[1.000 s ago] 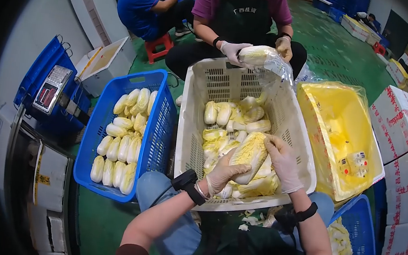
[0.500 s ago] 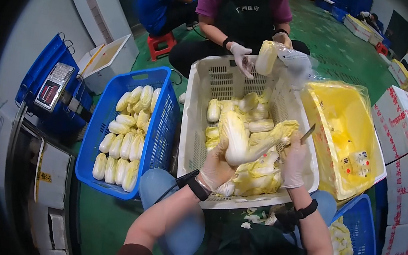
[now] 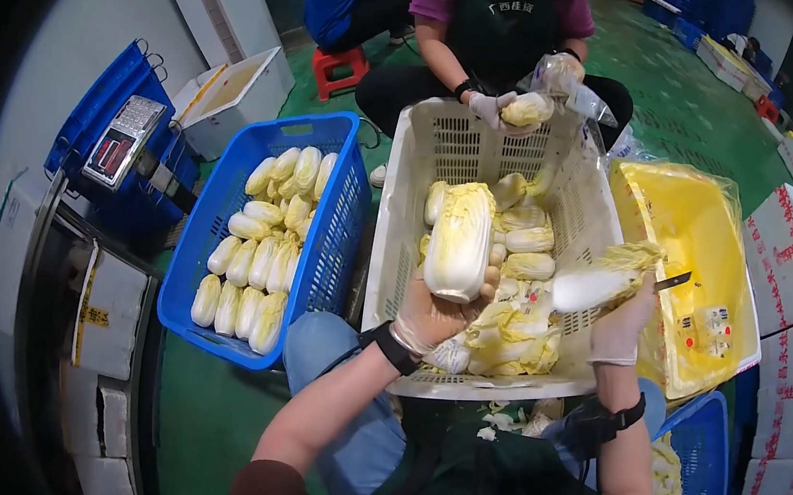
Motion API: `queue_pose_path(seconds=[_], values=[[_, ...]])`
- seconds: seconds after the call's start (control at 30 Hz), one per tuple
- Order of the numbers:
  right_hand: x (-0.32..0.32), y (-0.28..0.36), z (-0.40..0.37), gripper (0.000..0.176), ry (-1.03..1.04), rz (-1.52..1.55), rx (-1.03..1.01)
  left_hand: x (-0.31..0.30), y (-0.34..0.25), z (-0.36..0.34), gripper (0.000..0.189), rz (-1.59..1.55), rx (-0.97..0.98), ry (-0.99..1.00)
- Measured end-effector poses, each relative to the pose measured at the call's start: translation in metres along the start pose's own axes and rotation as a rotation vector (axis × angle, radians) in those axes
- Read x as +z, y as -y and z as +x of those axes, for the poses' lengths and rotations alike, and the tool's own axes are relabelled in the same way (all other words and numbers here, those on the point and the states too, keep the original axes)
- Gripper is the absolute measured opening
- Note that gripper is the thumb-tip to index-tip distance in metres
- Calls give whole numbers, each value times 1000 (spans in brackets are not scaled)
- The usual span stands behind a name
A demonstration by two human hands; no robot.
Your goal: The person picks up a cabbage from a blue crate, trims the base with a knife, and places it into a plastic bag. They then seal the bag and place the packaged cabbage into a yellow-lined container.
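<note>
My gloved left hand [image 3: 438, 315] grips the base of a napa cabbage [image 3: 461, 240], held upright over the white crate [image 3: 382, 294]. In my gloved right hand [image 3: 623, 322] is a knife [image 3: 673, 280], its blade pointing right. The same hand pinches a loose cabbage leaf [image 3: 590, 289], blurred by motion, above the crate's right wall. Below my hands, several small cabbages [image 3: 525, 239] and a heap of loose yellow leaves [image 3: 512, 342] lie in the crate.
A blue crate [image 3: 345, 232] with rows of cabbages stands left; a yellow-lined box [image 3: 648, 201] stands right. Across from me, a co-worker's gloved hand [image 3: 488, 108] holds a cabbage beside a plastic bag. A blue basket [image 3: 703, 454] with leaves sits lower right. A scale [image 3: 122, 141] is left.
A leaf has come away from the cabbage; my right hand has carried it right with the knife. My left hand now holds the cabbage more upright. The view has shifted slightly.
</note>
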State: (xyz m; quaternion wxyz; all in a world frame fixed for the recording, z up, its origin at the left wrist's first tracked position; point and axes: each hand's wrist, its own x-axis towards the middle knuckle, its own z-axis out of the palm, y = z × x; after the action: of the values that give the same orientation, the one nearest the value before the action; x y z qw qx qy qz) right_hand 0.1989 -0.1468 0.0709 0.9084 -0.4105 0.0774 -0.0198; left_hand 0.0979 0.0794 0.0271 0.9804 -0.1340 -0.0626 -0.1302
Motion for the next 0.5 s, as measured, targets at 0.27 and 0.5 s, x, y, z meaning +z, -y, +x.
queue_pose_path(seconds=[0.27, 0.5], values=[[-10, 1, 17, 50, 309, -768, -149, 1, 7, 2, 90, 137, -11, -121], [-23, -19, 19, 42, 425, -902, -71, 26, 16, -3, 78, 296, -85, -129]])
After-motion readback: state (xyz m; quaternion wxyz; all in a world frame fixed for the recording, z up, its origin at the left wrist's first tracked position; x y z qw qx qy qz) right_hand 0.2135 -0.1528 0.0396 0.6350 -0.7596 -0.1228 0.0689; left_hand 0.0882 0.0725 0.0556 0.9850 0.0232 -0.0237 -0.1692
